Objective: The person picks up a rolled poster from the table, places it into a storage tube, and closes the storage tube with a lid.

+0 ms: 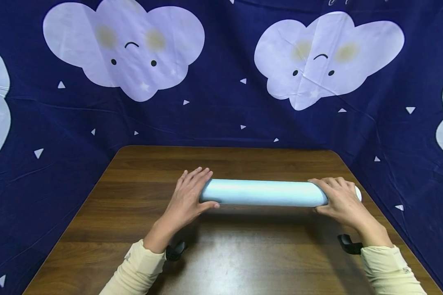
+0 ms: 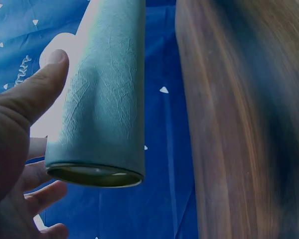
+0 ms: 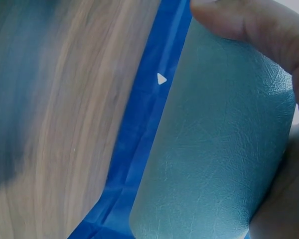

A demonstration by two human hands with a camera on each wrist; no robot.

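Note:
A long pale blue tube with a finely creased surface lies level above the table, its shadow falling below. My right hand grips it near the right end, where a white tip shows past the fingers. In the right wrist view the thumb lies over the tube. My left hand is at the other end, thumb and fingers spread to either side. From the left wrist, a recessed end with a thin rim shows on the tube, and the left thumb looks extended beside it.
Beneath is a brown wood-grain table with rounded far corners. A dark blue cloth printed with clouds and small white triangles hangs behind and along the sides. Black straps sit at the wrists.

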